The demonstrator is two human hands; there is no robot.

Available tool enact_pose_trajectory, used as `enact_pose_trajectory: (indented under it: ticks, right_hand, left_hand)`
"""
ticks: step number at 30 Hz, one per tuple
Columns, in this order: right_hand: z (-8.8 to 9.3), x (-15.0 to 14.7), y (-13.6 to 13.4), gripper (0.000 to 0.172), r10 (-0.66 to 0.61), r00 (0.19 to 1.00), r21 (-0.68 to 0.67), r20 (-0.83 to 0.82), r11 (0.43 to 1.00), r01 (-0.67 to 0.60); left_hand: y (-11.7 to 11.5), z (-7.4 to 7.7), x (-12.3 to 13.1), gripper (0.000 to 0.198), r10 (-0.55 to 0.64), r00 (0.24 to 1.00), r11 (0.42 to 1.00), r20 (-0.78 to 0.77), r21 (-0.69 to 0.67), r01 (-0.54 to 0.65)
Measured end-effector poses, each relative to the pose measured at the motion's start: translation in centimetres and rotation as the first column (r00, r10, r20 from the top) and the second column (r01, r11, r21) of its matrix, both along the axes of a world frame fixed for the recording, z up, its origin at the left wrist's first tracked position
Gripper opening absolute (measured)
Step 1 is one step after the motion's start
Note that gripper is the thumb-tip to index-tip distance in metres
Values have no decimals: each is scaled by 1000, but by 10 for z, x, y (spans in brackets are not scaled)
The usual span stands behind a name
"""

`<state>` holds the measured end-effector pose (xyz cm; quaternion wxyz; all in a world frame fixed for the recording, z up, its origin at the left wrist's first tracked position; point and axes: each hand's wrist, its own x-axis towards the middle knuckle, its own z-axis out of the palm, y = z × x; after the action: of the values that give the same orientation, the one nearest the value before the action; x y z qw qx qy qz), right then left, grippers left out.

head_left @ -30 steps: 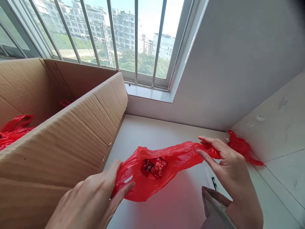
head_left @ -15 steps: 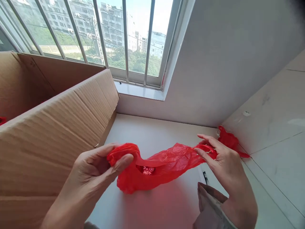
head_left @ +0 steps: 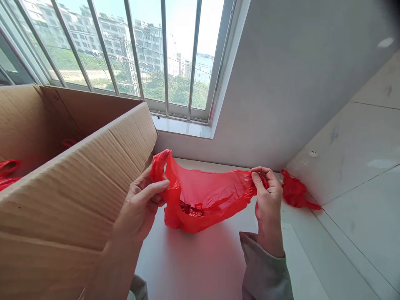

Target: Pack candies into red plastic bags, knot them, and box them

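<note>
A thin red plastic bag [head_left: 206,196] hangs stretched between my two hands above a white surface. My left hand [head_left: 140,206] pinches its left handle, thumb over the bunched plastic. My right hand [head_left: 265,200] grips the right handle with closed fingers. Small red wrapped items [head_left: 190,208] lie in the bottom of the bag, partly visible through the plastic.
A large open cardboard box [head_left: 71,183] stands on the left, with more red bags [head_left: 8,171] inside. Another crumpled red bag [head_left: 295,192] lies in the corner by the tiled wall on the right. A barred window [head_left: 131,54] is behind.
Both hands have lifted the bag and drawn it up off the surface. My right hand has closed from loose fingers into a grip on the handle.
</note>
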<state>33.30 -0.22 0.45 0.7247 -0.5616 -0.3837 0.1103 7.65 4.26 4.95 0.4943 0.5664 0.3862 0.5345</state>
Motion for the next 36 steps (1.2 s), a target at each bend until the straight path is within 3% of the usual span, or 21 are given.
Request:
enact_pose_trajectory:
  ticks: [3,4,7,9,11,13,16,19,22,24,27,30,32,36]
  right_hand:
    - [5,-4,-3,18,54,997,80,-59,996,-49]
    - [6,-3,-6,19,72,995,89,-66,994,-66]
    - [11,3,-16,25,159,987,35,-27,987,-158]
    - [12,6,-22,33,239,970,-133,32,963,-233]
    - [14,7,-26,40,276,958,-336,76,912,-236]
    - [16,5,-28,41,234,962,-451,143,880,-147]
    - [17,1,-28,33,137,947,-470,290,883,16]
    - [16,-2,-25,23,125,914,-491,385,867,89]
    - [16,-4,-24,23,103,883,-463,457,876,138]
    - [16,-5,-25,23,95,857,-417,507,897,148]
    - [18,-9,-29,21,111,838,-376,535,919,119]
    - [21,-14,-36,30,131,854,-373,503,924,78]
    - [21,-13,-39,35,110,867,-379,486,921,96]
    - [17,8,-42,34,15,821,-398,570,880,260]
  left_hand:
    - [-2,-2,3,11,-166,970,978,180,-98,185]
    - [-1,-4,1,15,-174,968,977,179,-91,192]
    - [7,-10,-7,20,-303,951,952,-56,-53,300]
    - [14,-15,-15,13,-394,853,913,-341,-40,406]
    - [18,-19,-21,20,-333,772,919,-541,-5,394]
    - [19,-22,-24,29,-187,769,953,-611,75,292]
    - [13,-20,-23,28,-98,788,955,-608,166,247]
    - [7,-15,-18,22,-18,814,942,-581,263,209]
    - [5,-13,-15,18,108,830,915,-548,381,133]
    - [5,-13,-13,21,20,849,893,-528,391,223]
    - [4,-15,-10,23,-283,828,800,-484,357,482]
    - [2,-21,-4,56,-427,810,702,-402,418,577]
    - [1,-26,-1,65,-419,844,740,-334,412,531]
    - [2,-31,5,68,-320,942,915,-99,227,335]
